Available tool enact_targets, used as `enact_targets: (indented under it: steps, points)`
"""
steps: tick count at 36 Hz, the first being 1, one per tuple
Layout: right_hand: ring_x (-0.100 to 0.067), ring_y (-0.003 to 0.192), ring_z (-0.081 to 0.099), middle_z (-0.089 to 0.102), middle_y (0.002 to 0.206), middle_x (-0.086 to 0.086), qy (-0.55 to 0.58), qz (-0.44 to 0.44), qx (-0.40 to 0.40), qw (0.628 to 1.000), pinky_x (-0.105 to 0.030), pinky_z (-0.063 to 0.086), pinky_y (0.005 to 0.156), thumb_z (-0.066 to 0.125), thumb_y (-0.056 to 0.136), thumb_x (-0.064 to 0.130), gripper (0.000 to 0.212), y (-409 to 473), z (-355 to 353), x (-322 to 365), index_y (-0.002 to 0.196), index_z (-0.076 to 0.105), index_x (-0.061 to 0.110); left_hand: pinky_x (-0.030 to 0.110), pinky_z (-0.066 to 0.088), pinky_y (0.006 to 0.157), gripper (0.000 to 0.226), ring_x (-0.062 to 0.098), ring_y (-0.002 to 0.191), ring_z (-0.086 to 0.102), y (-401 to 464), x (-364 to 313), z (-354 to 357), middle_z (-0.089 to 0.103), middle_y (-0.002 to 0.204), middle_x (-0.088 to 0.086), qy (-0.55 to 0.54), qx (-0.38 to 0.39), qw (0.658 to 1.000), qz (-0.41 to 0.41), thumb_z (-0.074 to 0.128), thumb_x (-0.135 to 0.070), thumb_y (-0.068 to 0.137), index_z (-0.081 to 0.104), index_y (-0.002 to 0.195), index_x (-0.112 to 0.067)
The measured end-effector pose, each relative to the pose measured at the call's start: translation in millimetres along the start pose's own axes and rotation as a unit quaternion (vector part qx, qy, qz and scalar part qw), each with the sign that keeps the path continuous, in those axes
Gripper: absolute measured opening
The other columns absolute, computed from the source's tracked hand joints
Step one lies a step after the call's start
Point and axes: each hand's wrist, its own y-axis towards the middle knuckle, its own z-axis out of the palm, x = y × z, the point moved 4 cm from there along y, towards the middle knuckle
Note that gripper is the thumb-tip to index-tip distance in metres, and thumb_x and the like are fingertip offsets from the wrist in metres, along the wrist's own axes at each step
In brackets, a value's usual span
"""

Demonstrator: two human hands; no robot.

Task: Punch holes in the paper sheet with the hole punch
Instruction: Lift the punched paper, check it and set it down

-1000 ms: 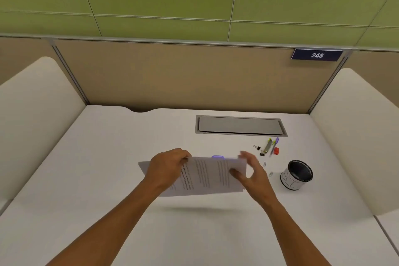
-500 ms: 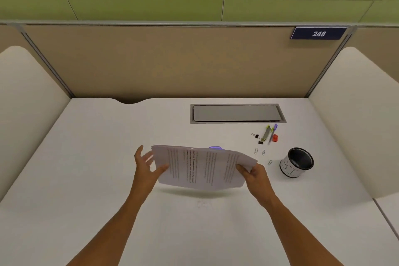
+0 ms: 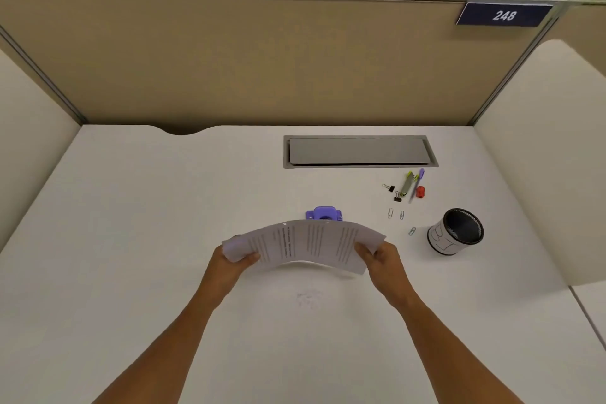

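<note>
A printed paper sheet (image 3: 305, 244) is held above the white desk (image 3: 164, 239), bowed upward in the middle. My left hand (image 3: 229, 264) grips its left end and my right hand (image 3: 382, 259) grips its right end. A small purple hole punch (image 3: 324, 213) stands on the desk just behind the sheet's far edge; its front part is hidden by the paper. Whether the sheet's edge sits inside the punch cannot be told.
To the right lie binder clips (image 3: 392, 192), pens (image 3: 411, 184), a red sharpener (image 3: 420, 191) and paper clips (image 3: 395, 214). A black mesh cup (image 3: 455, 234) stands further right. A grey cable flap (image 3: 359, 151) is set in the desk's back. Partition walls close three sides.
My left hand, off the sheet half a second ago, now grips its left end. The paper has turned flatter and bowed between both hands, showing more of the purple punch behind it.
</note>
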Motion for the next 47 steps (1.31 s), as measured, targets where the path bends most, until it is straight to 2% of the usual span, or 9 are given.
enact_targets:
  steps: [2,6,12,18,30,36,39,44,47]
  points:
    - [-0.015,0.098,0.068,0.073,0.105,-0.001,0.005,0.002,-0.001,1.000,-0.025,0.056,0.079,0.053,0.102,0.014,0.023,2,1,-3,0.113,0.067,0.028,0.030,0.054,0.086,0.044,0.014,0.101,0.070,-1,4,1,0.076,0.107,-0.001,-0.029,-0.015,0.999,-0.024,0.082,-0.027,0.075,0.070,0.116,-0.019]
    - [-0.017,0.100,0.067,0.072,0.105,-0.001,0.017,0.014,0.006,1.000,-0.029,0.058,0.083,0.054,0.101,0.016,0.022,5,5,-12,0.119,0.066,0.021,0.023,0.053,0.072,0.026,0.017,0.093,0.070,0,7,6,0.075,0.096,-0.007,-0.050,-0.043,0.997,-0.046,0.078,-0.017,0.082,0.069,0.103,-0.028]
    - [-0.022,0.105,0.066,0.070,0.110,-0.001,0.007,0.049,0.017,0.999,-0.029,0.056,0.086,0.052,0.102,0.017,0.026,7,12,-32,0.126,0.061,0.017,0.016,0.056,0.065,0.031,0.014,0.093,0.069,0,8,8,0.075,0.093,-0.013,-0.049,-0.049,0.997,-0.042,0.076,-0.013,0.083,0.067,0.109,-0.028]
    - [-0.013,0.103,0.065,0.070,0.110,0.000,0.022,0.047,0.001,0.999,-0.014,0.054,0.074,0.050,0.103,0.015,0.024,8,9,-30,0.125,0.060,0.018,0.022,0.059,0.077,0.033,0.010,0.097,0.071,0,10,4,0.075,0.105,-0.005,-0.036,-0.051,0.998,-0.004,0.077,-0.018,0.083,0.069,0.113,-0.029]
    - [-0.014,0.103,0.065,0.069,0.111,0.001,0.006,0.055,0.003,0.998,-0.020,0.055,0.081,0.050,0.103,0.019,0.025,8,13,-46,0.127,0.059,0.019,0.030,0.054,0.087,0.036,0.019,0.103,0.066,-4,30,11,0.071,0.109,0.000,-0.044,-0.058,0.997,-0.035,0.075,-0.015,0.085,0.063,0.117,-0.025]
    - [-0.019,0.104,0.065,0.069,0.110,0.003,-0.015,0.064,0.025,0.998,-0.025,0.057,0.084,0.051,0.103,0.020,0.024,9,17,-58,0.125,0.059,0.024,0.035,0.054,0.085,0.027,0.019,0.100,0.066,-3,38,11,0.070,0.105,-0.005,-0.016,-0.046,0.998,-0.048,0.073,-0.029,0.086,0.060,0.106,-0.042]
    - [-0.020,0.106,0.065,0.069,0.112,0.000,-0.031,0.069,0.025,0.997,-0.034,0.057,0.091,0.051,0.103,0.021,0.026,14,17,-59,0.127,0.059,0.019,0.038,0.055,0.086,0.027,0.026,0.101,0.066,1,37,11,0.070,0.104,0.002,-0.003,-0.051,0.997,-0.065,0.073,-0.029,0.087,0.061,0.112,-0.031]
    - [-0.018,0.105,0.065,0.070,0.113,-0.002,-0.051,0.055,0.020,0.997,-0.022,0.053,0.084,0.052,0.102,0.018,0.028,25,12,-40,0.127,0.063,0.012,0.037,0.056,0.086,0.029,0.025,0.101,0.067,4,25,5,0.071,0.108,0.005,-0.012,-0.065,0.994,-0.088,0.072,-0.021,0.089,0.064,0.117,-0.018]
    - [-0.017,0.103,0.067,0.071,0.114,0.000,-0.057,0.054,0.035,0.996,-0.025,0.055,0.084,0.052,0.102,0.017,0.028,33,10,-25,0.127,0.064,0.012,0.038,0.059,0.085,0.034,0.020,0.097,0.071,2,18,-4,0.073,0.107,0.001,-0.021,-0.061,0.994,-0.091,0.073,-0.022,0.087,0.065,0.119,-0.014]
